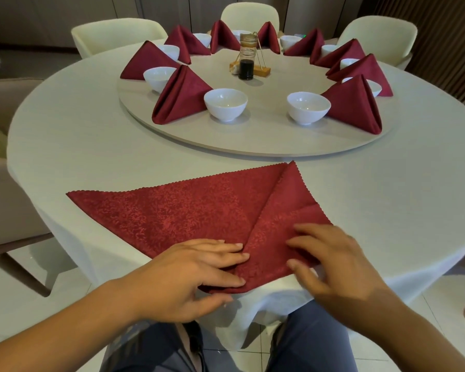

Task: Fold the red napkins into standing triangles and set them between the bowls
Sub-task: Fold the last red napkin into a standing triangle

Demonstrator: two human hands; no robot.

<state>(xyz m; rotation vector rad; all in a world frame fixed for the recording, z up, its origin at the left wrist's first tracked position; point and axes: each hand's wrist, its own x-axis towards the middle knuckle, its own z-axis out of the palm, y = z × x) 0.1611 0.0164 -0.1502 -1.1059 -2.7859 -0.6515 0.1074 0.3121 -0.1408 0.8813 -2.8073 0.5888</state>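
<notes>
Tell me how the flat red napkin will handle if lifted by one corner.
The napkin would probably droop rather than stay flat: it lies limp on the tablecloth. It likely holds creases fairly well, since the folded napkins stand unaided. It looks light, and the left hand alone pins it flat.

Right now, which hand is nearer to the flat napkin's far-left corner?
Left. The left hand presses the napkin at its near edge, on the side of that left corner; the right hand rests on the folded flap, farther right.

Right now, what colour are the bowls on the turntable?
White, glossy bowls, plain inside and out; head view shows them best.
</notes>
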